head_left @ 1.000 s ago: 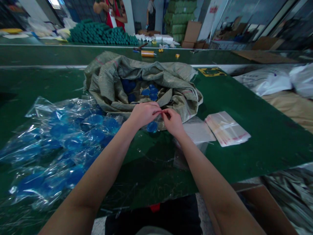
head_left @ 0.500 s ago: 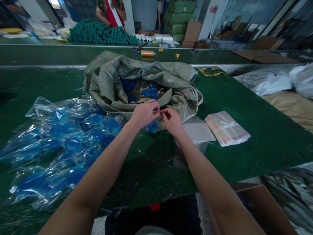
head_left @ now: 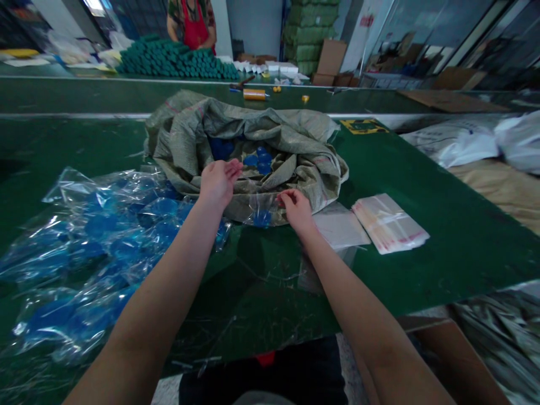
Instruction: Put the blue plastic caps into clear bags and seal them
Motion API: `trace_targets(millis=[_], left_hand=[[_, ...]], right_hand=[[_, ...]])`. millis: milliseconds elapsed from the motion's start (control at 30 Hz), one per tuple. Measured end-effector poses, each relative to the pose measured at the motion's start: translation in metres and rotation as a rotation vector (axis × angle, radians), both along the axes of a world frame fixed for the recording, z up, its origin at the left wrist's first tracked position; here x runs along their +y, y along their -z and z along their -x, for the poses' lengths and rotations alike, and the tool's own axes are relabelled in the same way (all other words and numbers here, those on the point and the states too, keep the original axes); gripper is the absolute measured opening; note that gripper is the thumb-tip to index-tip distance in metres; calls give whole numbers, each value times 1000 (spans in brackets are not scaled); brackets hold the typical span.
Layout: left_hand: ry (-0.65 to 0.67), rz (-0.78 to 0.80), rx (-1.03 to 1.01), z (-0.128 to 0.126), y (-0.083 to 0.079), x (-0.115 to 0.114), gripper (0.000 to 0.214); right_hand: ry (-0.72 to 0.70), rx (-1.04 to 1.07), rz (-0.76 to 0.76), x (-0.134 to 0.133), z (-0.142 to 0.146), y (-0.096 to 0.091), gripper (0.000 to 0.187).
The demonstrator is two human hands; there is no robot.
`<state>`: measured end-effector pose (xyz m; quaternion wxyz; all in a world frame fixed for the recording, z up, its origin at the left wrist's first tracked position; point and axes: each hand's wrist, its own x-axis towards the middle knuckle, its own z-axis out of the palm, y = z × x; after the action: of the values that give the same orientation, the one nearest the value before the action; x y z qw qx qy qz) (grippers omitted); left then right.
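Note:
A small clear plastic bag (head_left: 260, 202) with a blue round piece (head_left: 262, 218) at its bottom hangs in front of the sack. My right hand (head_left: 297, 211) pinches the bag's upper right edge between thumb and fingers. To the left, my left hand (head_left: 220, 180) is off the bag, fingers stretched out over the sack's near rim. The crumpled grey-green woven sack (head_left: 324, 169) lies with its mouth spread, and several loose blue pieces (head_left: 261, 160) show inside. Beside my left forearm, blue pieces in clear bags (head_left: 105, 225) form a heap.
Flat clear bags (head_left: 337, 225) and a banded stack of bags (head_left: 390, 224) lie at the right. A tape roll (head_left: 254, 94) and a pile of green rods (head_left: 177, 59) are farther back. Across the table stands a person in a red apron (head_left: 194, 28).
My left hand has let go of the bag and moved left, its fingers straightening. My right hand stays almost in place, still pinching the bag. The person opposite has shifted posture.

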<state>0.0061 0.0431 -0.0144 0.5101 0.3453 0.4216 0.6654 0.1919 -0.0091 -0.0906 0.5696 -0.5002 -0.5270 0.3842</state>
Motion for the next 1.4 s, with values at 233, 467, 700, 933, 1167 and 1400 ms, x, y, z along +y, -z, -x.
trace_targets(millis=[233, 467, 700, 933, 1167, 1400], left_hand=[[194, 31, 74, 38, -21, -13, 30], [372, -69, 946, 16, 7, -31, 30], [331, -134, 1017, 19, 24, -19, 23], [284, -2, 864, 16, 28, -20, 18], [303, 14, 808, 16, 29, -20, 19], [232, -1, 832, 20, 35, -16, 18]], right_hand=[[-37, 134, 52, -1, 3, -2, 15], [-31, 89, 53, 1, 0, -2, 13], [-47, 78, 97, 0, -2, -6, 10], [-41, 245, 131, 6, -6, -2, 15], [-98, 97, 159, 5, -8, 1, 29], [-122, 26, 142, 4, -10, 3, 15]])
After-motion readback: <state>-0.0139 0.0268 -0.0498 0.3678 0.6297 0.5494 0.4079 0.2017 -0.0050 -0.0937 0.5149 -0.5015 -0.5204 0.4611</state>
